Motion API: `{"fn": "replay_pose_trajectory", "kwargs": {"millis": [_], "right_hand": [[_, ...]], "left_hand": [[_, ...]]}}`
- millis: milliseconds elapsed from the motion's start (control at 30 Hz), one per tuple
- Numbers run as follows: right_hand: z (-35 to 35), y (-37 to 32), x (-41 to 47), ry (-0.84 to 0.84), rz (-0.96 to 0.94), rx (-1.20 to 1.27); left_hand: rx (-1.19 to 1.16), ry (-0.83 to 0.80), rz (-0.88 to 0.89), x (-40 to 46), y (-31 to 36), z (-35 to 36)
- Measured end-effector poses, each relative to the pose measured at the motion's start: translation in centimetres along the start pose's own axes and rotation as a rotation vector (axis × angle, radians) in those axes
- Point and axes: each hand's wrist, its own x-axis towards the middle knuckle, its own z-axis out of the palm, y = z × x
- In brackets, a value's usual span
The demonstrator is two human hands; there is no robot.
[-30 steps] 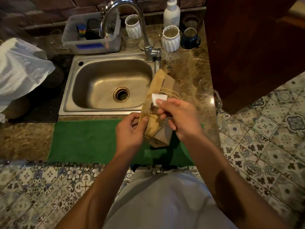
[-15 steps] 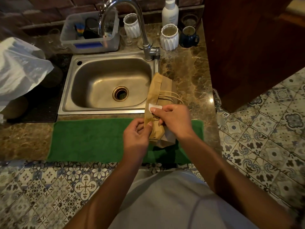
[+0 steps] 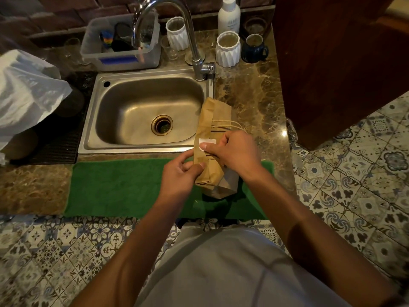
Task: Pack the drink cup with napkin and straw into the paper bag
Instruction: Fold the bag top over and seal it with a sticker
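A brown paper bag (image 3: 213, 120) stands folded shut on the green mat (image 3: 124, 187), just right of the sink. Its folded-over top flap runs along the left side, and twine handles lie across it. A small white sticker (image 3: 208, 142) sits on the flap edge, and the thumb of my right hand (image 3: 234, 151) presses on it. My left hand (image 3: 180, 176) pinches the bag's lower left side. The cup, napkin and straw are hidden.
The steel sink (image 3: 146, 116) with its tall faucet (image 3: 192, 41) lies left of the bag. Behind stand a plastic bin (image 3: 121, 45), white ribbed cups (image 3: 228, 48), a blue mug (image 3: 254, 48) and a bottle (image 3: 229, 15). A white plastic bag (image 3: 26, 89) sits far left; a wooden cabinet (image 3: 332, 63) at right.
My right hand has brought the white sticker down from above the bag onto the folded flap. The bag has settled lower onto the mat, with my left hand still on its side.
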Motion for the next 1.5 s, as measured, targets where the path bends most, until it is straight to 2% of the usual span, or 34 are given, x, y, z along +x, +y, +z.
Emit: {"fn": "replay_pose_trajectory", "kwargs": {"millis": [133, 267, 400, 667, 767, 833, 1000, 1133, 1233, 1367, 1500], "right_hand": [[-0.1, -0.3, 0.2, -0.011, -0.029, -0.029], [0.2, -0.2, 0.3, -0.034, -0.04, -0.007], [0.0, 0.2, 0.5, -0.093, -0.025, 0.039], [-0.1, 0.9, 1.0, -0.185, -0.088, 0.13], [-0.7, 1.7, 1.5, -0.215, -0.02, 0.189], [-1.3, 1.8, 1.8, -0.219, -0.001, 0.139], [-1.9, 0.6, 1.3, -0.15, -0.123, -0.096], [-4.3, -0.8, 0.1, -0.083, -0.441, -0.073], [-6.1, -2.2, 0.4, 0.044, -0.672, -0.244], [-6.0, -2.6, 2.8, -0.159, -0.735, -0.526], [-5.9, -2.6, 3.4, -0.232, -0.718, -0.502]], "left_hand": [[0.09, -0.061, 0.026, 1.5, 1.1, -0.8], [0.195, -0.135, 0.137, 2.9, 2.0, -0.4], [0.201, -0.224, 0.201, 3.9, 1.6, -0.6], [0.104, -0.318, 0.168, 4.6, 1.2, -1.3], [0.114, -0.337, 0.146, 4.8, 1.3, -1.4], [0.133, -0.341, 0.145, 4.8, 1.4, -1.3], [0.193, -0.262, 0.184, 5.0, 1.9, -1.0], [0.255, -0.27, 0.172, 5.6, 3.3, -1.6], [0.443, -0.382, 0.204, 5.9, 4.5, -1.9], [0.732, -0.513, 0.34, 6.6, 5.8, -2.1], [0.928, -0.538, 0.449, 6.6, 6.7, -2.2]]}}
